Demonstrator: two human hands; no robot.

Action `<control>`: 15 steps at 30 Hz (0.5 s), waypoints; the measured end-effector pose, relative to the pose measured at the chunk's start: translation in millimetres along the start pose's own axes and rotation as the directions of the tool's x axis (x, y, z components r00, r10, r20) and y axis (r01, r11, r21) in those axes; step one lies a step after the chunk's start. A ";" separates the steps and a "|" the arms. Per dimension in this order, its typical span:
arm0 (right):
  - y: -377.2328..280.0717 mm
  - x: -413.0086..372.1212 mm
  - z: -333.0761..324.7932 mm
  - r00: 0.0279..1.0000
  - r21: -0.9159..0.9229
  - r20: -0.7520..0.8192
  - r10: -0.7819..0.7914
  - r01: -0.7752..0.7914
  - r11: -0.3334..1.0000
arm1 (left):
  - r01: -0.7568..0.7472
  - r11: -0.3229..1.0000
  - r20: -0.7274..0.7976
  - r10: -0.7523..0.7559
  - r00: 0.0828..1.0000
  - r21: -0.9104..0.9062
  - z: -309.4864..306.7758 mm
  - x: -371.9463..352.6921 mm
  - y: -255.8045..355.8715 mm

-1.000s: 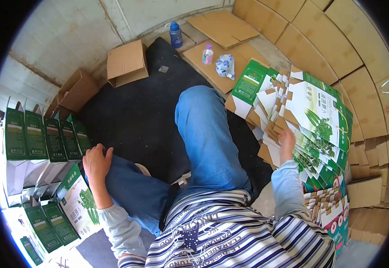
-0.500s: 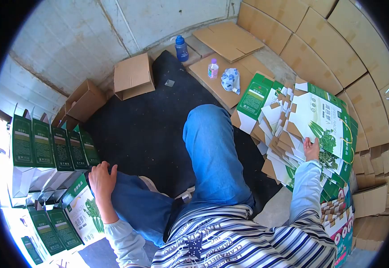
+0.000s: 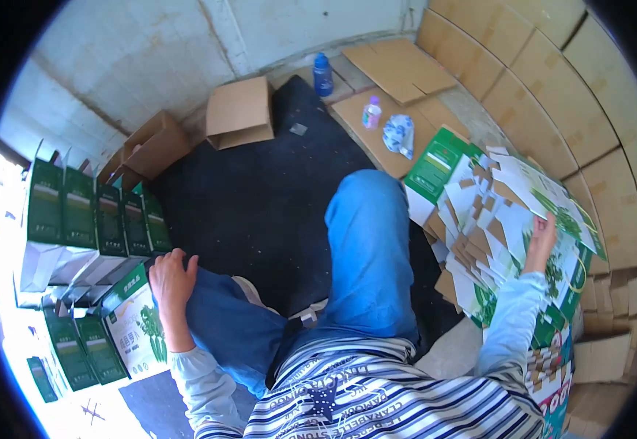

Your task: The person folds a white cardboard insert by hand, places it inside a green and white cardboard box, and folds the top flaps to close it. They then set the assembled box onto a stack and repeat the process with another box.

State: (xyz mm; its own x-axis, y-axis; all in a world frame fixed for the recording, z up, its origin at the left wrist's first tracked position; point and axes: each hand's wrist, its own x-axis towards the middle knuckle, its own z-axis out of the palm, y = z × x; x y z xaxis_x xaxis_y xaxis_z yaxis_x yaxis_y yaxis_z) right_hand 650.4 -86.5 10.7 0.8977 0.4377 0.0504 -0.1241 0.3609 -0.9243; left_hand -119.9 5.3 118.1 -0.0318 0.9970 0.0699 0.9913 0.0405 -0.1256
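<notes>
My right hand (image 3: 542, 241) pinches the near edge of the top flat green-and-white carton (image 3: 549, 192), which is tilted up off the pile. Under it lies a fanned stack of flat cartons (image 3: 472, 252) with white and brown flaps and vegetable pictures. My left hand (image 3: 172, 282) is open, laid over my bent left knee with the thumb apart. Close beside it stands a green-and-white carton (image 3: 134, 322) with a vegetable picture. Farther left are rows of set-up green cartons (image 3: 81, 208) with their tops standing up.
Brown boxes (image 3: 552, 95) are stacked along the right wall. Ahead, an open brown box (image 3: 239, 110) sits by a black mat (image 3: 238, 190). A blue bottle (image 3: 323, 77), a small purple-capped bottle (image 3: 371, 113) and a blue-white cloth (image 3: 399, 135) lie beyond the mat.
My right hand has moved up and right, and the top carton is now lifted and tilted away from the pile. My left hand stays on the knee. The view has shifted slightly.
</notes>
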 end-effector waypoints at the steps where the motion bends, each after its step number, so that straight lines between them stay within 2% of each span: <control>1: -15.1 -8.4 23.0 0.999 0.061 0.037 -0.001 -0.001 0.998 | 0.009 1.000 -0.001 -0.009 1.000 -0.001 -2.0 2.0 1.7; 3: -26.1 -15.9 50.4 0.993 0.174 0.122 0.010 -0.031 0.984 | -0.001 0.999 -0.004 0.000 1.000 -0.041 -3.0 4.5 0.7; 6: -43.3 -38.8 100.1 0.932 0.313 0.359 0.053 -0.174 0.934 | 0.002 0.983 -0.018 -0.005 1.000 -0.185 -4.5 8.8 2.0; 8: -61.1 -79.3 156.5 0.889 0.281 0.442 0.123 -0.267 0.922 | -0.076 0.884 -0.074 0.047 0.996 -0.461 -11.6 19.4 9.3; 9: -64.2 -100.6 182.1 0.865 0.261 0.479 0.152 -0.305 0.916 | -0.034 0.692 0.020 0.069 0.997 -0.721 -3.2 30.8 11.7; 10: -59.1 -115.0 205.0 0.837 0.244 0.523 0.163 -0.331 0.911 | 0.029 0.426 0.088 0.119 0.989 -0.904 2.2 42.2 13.7; 12: -44.2 -142.7 250.9 0.768 0.200 0.612 0.186 -0.378 0.904 | 0.162 0.079 0.175 0.208 0.962 -0.984 -11.8 58.3 19.1; 13: -33.0 -158.3 274.1 0.743 0.202 0.654 0.140 -0.350 0.915 | 0.162 -0.056 0.145 0.230 0.962 -0.985 -11.0 66.9 17.2; 15: -18.6 -197.0 315.6 0.616 0.114 0.751 0.236 -0.473 0.873 | 0.205 -0.371 0.120 0.239 0.963 -0.906 -7.3 82.2 4.5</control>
State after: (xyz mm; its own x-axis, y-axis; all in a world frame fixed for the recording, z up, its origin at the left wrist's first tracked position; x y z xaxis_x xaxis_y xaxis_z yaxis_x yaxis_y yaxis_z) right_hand 342.5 80.4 137.4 0.2061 0.9737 0.0973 -0.5816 0.2018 -0.7880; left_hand -117.2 87.0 130.4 0.1914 0.9781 -0.0815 -0.2582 0.1303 0.9573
